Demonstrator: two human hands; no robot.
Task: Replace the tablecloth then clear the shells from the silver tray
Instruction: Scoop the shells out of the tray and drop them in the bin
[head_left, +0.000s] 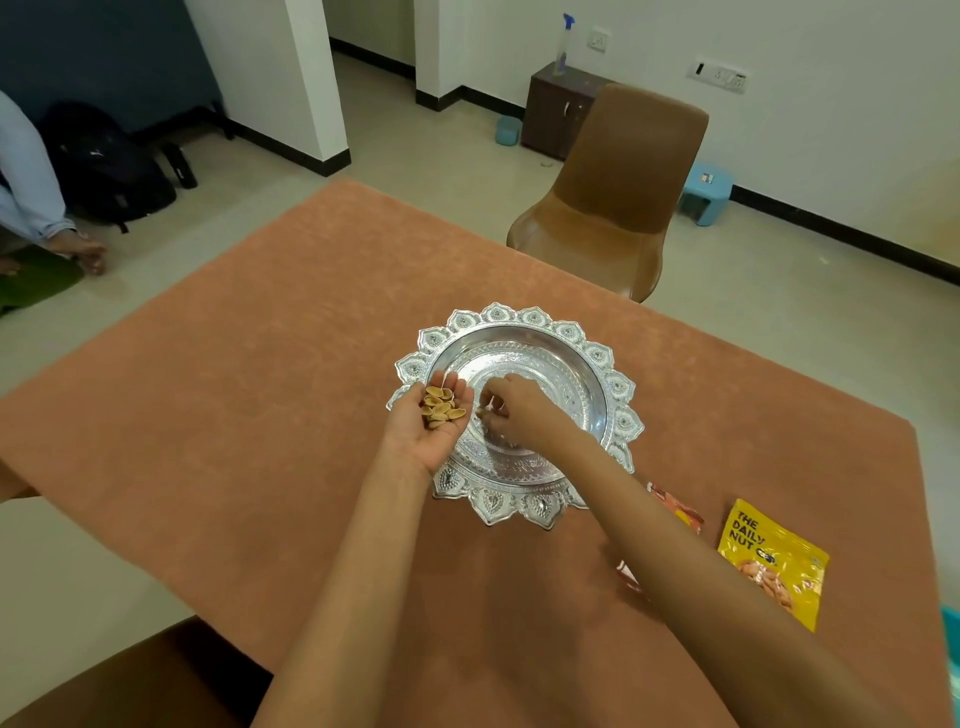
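Head view, left hand (427, 434) cradling shells (440, 408), right hand (515, 415) pinching one

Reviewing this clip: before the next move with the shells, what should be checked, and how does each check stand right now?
1. Tablecloth lies flat under the tray: ok.
2. Left hand is palm up with the shells piled on it, none slipping off: ok.
3. Right hand has a grip on a pale shell inside the tray: ok, pinched at the fingertips.
4. Tray bottom free of shells: cannot tell, the right hand hides part of it.
5. Somewhere to drop the shells: cannot tell, no bin in view.
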